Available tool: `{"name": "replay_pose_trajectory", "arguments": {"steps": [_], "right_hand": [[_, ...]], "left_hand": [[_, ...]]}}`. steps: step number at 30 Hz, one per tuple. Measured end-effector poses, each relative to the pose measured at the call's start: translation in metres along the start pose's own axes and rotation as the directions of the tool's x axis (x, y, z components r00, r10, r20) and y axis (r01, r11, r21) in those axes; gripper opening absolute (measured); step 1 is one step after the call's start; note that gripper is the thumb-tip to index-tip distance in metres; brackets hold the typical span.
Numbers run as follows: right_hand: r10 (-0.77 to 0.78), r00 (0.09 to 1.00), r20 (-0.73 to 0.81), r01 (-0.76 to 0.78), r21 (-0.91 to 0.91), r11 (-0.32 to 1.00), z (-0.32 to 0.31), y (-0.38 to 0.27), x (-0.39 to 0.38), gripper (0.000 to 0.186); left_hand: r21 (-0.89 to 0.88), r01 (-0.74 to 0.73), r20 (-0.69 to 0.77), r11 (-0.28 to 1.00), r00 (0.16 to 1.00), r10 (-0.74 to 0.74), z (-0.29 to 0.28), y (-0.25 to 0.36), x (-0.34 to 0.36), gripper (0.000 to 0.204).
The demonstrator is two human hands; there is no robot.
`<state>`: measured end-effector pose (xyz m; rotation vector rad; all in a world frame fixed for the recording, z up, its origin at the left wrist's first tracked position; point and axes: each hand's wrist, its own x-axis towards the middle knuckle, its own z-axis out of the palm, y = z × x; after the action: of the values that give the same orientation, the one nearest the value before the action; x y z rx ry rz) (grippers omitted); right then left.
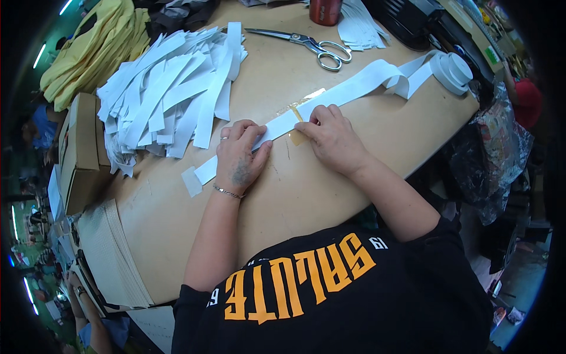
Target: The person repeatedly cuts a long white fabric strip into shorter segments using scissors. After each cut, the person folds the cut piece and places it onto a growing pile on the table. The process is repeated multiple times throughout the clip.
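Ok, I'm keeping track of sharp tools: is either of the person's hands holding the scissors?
No, the scissors lie on the table, apart from the left hand and the right hand, which both touch the white strip.

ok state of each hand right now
Left hand: partly open, on the white strip.
Right hand: curled, at the strip; whether gripping cannot be told.

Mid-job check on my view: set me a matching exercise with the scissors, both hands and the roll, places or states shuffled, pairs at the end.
Things
1. scissors
2. left hand
3. roll of white band
4. right hand

Places or states
A. fingertips by the yellow tape
B. metal, touched by neither hand
C. bracelet at its wrist
D. coiled near the table's right end

Pairs: 1-B, 2-C, 3-D, 4-A
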<state>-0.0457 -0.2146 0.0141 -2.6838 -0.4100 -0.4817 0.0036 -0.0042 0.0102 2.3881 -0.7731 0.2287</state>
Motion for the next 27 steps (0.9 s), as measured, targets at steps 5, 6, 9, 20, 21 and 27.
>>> {"name": "replay_pose_trajectory", "arguments": {"steps": [5,6,9,20,21,27], "right_hand": [[-0.088,0.992,0.096,0.077,0.114,0.99,-0.003,-0.007,0.041,0.03],[-0.089,0.982,0.164,0.076,0.088,0.993,-0.002,-0.003,0.048,0.032],[-0.022,0.919,0.393,0.005,0.044,0.999,-0.002,0.006,0.07,0.038],[0.012,0.811,0.585,-0.016,0.002,1.0,0.002,0.004,0.094,0.037],[0.003,0.814,0.581,0.003,-0.009,1.0,0.002,0.005,0.094,0.036],[0.108,0.8,0.59,-0.098,-0.05,0.994,-0.004,-0.007,0.095,0.034]], "left_hand": [[0.005,-0.013,-0.034,1.0,0.999,0.013,0.0,-0.004,-0.004,0.022],[-0.005,-0.03,-0.042,1.0,0.999,0.03,0.002,-0.005,-0.002,0.021],[-0.006,-0.033,-0.074,0.999,0.997,0.033,0.008,-0.008,-0.003,0.02],[0.044,0.053,0.023,0.998,0.998,-0.054,0.008,-0.007,-0.009,0.023],[0.039,0.06,0.03,0.997,0.998,-0.061,0.009,-0.007,-0.009,0.024],[-0.055,0.036,-0.218,0.998,0.975,-0.047,0.017,-0.005,-0.008,0.025]]}}
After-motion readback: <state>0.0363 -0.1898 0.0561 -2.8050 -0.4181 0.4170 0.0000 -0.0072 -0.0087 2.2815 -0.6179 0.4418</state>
